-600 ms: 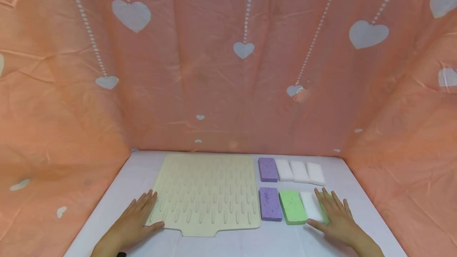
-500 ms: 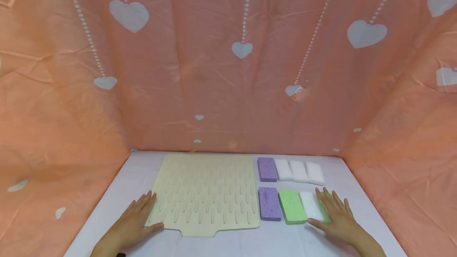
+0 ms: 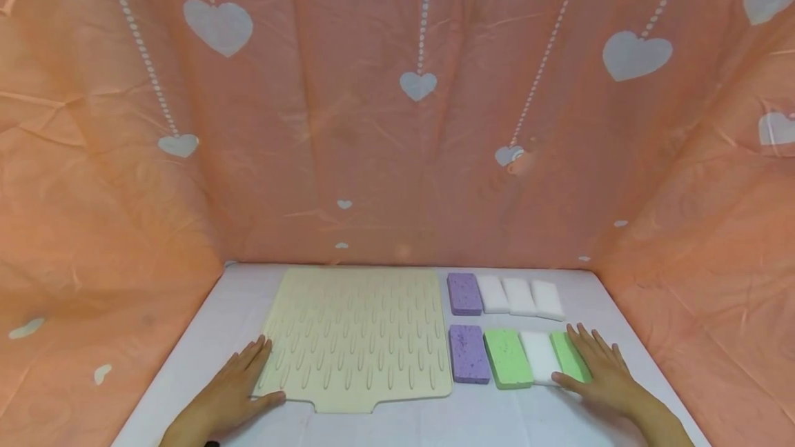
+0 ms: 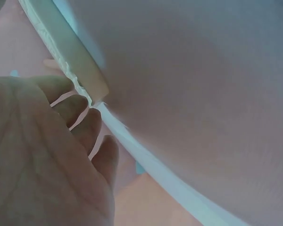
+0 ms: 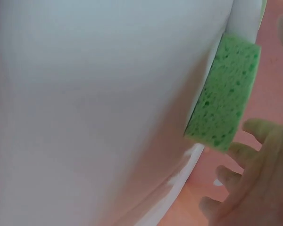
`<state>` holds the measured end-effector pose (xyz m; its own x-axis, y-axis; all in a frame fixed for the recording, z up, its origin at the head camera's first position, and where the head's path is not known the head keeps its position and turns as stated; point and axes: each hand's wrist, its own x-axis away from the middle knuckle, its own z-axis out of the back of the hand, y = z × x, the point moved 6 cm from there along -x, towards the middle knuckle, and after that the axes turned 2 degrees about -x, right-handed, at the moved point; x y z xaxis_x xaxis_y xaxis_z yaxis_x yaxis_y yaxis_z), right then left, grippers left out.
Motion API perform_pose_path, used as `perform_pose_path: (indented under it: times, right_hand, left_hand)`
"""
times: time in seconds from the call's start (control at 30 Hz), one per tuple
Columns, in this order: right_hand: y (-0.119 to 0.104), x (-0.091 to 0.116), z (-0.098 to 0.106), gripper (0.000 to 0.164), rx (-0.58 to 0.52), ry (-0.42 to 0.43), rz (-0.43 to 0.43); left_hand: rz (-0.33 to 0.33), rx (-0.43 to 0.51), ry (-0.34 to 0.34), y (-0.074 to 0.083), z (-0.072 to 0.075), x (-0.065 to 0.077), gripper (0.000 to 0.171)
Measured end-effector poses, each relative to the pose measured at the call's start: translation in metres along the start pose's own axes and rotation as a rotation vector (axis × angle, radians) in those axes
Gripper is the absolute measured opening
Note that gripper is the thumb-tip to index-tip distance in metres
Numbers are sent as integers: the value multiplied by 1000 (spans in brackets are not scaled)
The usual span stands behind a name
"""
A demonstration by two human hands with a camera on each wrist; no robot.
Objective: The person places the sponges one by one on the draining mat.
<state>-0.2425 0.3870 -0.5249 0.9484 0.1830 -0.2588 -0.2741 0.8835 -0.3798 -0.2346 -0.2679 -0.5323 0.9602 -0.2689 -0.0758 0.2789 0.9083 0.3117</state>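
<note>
A: While your left hand lies at the left edge of the pale ridged mat, what are you holding there?

B: Nothing, by the look of it. Your fingers are extended and spread, their tips over or at that edge, your thumb near the mat's near left corner; you can't be sure of contact from these views.

A: And to the right of the mat?

B: You have two rows lying flat on the worktop. Far row, left to right: a purple sponge, then three white pads side by side. Near row: another purple sponge, a green sponge, a single white pad, and the end green sponge.

A: Your right hand, then?

B: It's at that last piece, fingers apart along its right side and thumb by its near edge, clamped on nothing. Touching or merely just beside, you can't tell.

A: So which step are you at?

B: Probably a ready pose, before any grip. Should you take the end green sponge, you'd need to bring thumb and fingers together across it without nudging the neighbouring white pad.
</note>
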Motion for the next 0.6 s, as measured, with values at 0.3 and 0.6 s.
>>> perform_pose_path:
  times: [0.3,0.6]
  right_hand:
    - [12,-3,0,104,-27,-81,-36]
    - [18,-5,1,105,-24,-114,-49]
  left_hand:
    - [4,-21,-20,1,0,2,113]
    - [-2,-27,-35,-1,0,3,113]
